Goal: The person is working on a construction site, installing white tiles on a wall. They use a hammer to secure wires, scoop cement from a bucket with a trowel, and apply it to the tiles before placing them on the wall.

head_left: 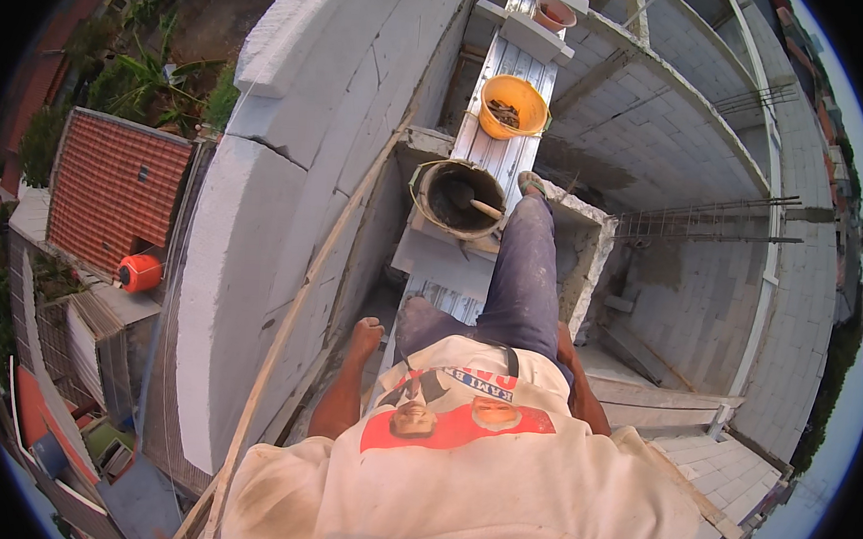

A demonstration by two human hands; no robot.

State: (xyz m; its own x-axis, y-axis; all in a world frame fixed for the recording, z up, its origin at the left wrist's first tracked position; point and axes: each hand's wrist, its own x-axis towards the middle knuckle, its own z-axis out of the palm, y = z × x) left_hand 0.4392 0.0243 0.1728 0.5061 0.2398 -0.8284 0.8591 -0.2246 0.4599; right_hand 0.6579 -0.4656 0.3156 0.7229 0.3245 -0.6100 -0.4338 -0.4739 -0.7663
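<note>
My only view is a fisheye camera worn on the head, facing steeply down over the wearer's own chest and legs to a metal plank (501,151) close below (edges curve near the rim). Rooftops lie far below on the left. No second view shares the scene.

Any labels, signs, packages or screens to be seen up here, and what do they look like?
No signs, packages or screens show.
Printed picture on the person's shirt: on the chest, a red band with two figures on off-white cloth, dark lettering beside it.
Left hand: hangs by the white block wall, holding nothing.
</note>
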